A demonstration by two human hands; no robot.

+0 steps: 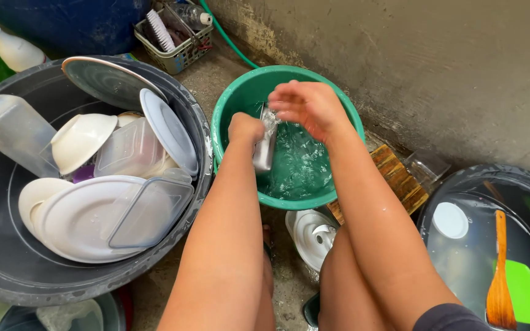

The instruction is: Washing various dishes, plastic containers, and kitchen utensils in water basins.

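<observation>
A large black tub (7, 270) at the left is filled with dishes stood on edge or stacked at a slant, presumably so that water drains: white plates (75, 217), a white bowl (81, 141) mouth down, clear plastic containers (133, 147) and a clear lid (148, 211). A second dark tub (526, 178) at the right is seen holding water, a wooden spatula (499, 276) and a green board (522, 291). Between them a green basin (234, 101) of water is set just before the knees, within easy reach. Over it a small rectangular metal container (265, 147) is gripped on edge by the left hand (245, 127), half above the water; the right hand (308, 107) is curled loosely over its top edge, touching it. At the top, a wire basket (182, 55) with a brush and a white bottle (13, 50) with a pale cap are noted.
</observation>
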